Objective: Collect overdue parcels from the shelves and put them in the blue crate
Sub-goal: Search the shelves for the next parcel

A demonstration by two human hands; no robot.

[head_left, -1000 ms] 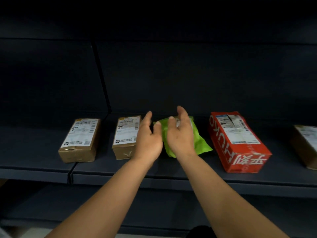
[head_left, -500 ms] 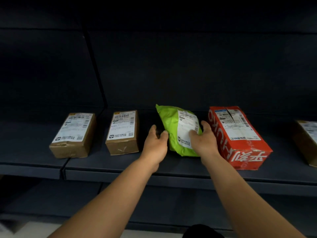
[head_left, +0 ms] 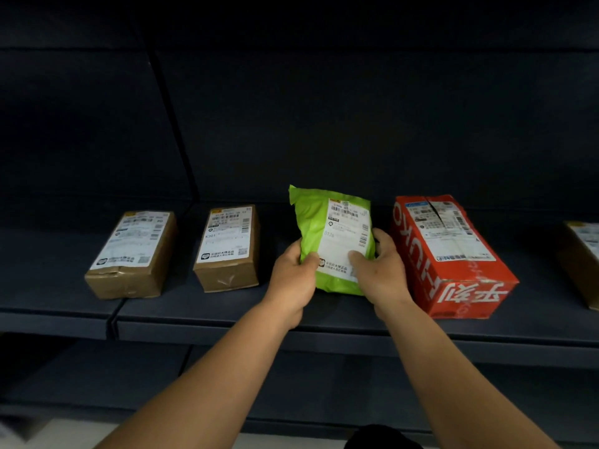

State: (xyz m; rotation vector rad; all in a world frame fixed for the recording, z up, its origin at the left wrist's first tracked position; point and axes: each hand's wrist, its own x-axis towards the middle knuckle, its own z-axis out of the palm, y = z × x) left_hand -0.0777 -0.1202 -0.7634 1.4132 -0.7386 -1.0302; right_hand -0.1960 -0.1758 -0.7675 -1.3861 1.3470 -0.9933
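A green plastic parcel (head_left: 312, 228) with a white label stands tilted up on the dark shelf (head_left: 227, 322). My left hand (head_left: 293, 280) grips its lower left edge, thumb on the front. My right hand (head_left: 381, 270) grips its lower right side, thumb pressed on the label. To the right lies a red box (head_left: 453, 254) with a white label. Two brown cardboard boxes (head_left: 133, 254) (head_left: 228, 247) lie to the left. The blue crate is not in view.
Another brown box (head_left: 580, 260) pokes in at the right edge of the shelf. A dark back panel rises behind the parcels, with an upright post (head_left: 175, 131) at left. A lower shelf (head_left: 324, 400) runs below, and pale floor shows at the bottom left.
The green parcel went from lying flat under my hands to tilted upright, label facing me. Both hands closed in on its lower sides and now grip it.
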